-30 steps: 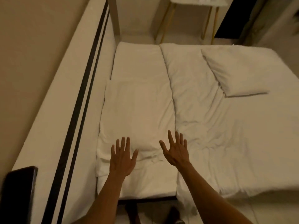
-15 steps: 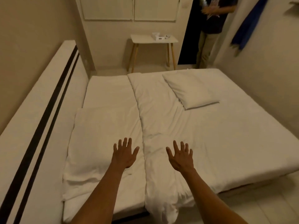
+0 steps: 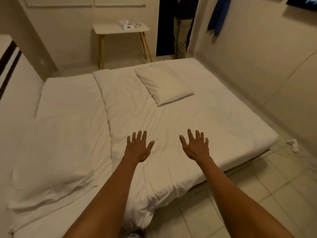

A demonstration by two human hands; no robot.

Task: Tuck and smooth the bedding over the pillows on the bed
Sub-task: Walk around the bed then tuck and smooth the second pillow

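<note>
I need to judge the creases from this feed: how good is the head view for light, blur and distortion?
Head view: dim, warm, even light, no glare; soft shadow under the loose pillow. Duvet creases show faintly near both hands, left and right. Left edge and near pillow are smeared; wide-angle bends the walls.

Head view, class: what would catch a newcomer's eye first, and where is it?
Two bare hands, the left hand and right hand, spread open over the rumpled white duvet at the bed's near edge. Beyond them a pillow lies on top of the duvet, uncovered.
</note>
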